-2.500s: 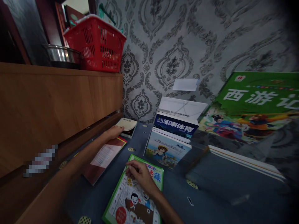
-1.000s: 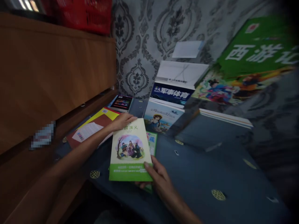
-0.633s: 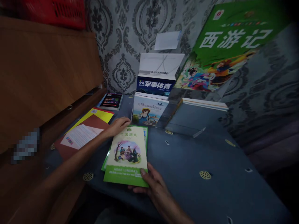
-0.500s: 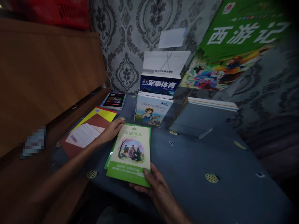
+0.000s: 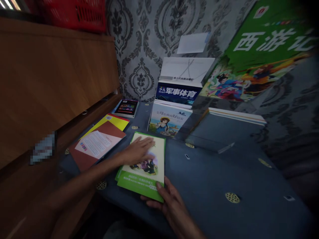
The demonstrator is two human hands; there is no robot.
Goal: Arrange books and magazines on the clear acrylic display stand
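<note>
A green-and-cream book [image 5: 139, 176] with a picture of seated figures on its cover lies near the front edge of the table, on top of another green-edged book that shows at its left side. My left hand [image 5: 139, 151] rests flat over the upper cover, fingers stretched out, hiding most of the title. At the lower right corner, my right hand [image 5: 166, 196] grips the book, thumb on the cover and fingers beneath.
Left of the book lie a brown-and-pink book [image 5: 97, 142], a yellow one [image 5: 119, 122] and a dark book [image 5: 126, 108]. A clear stand with several books [image 5: 170, 119] stands at the back. A large green book [image 5: 261, 63] leans upright at the right.
My left hand has moved right, from the book's upper left corner onto its cover. The right hand keeps its hold. The camera view has shifted slightly.
</note>
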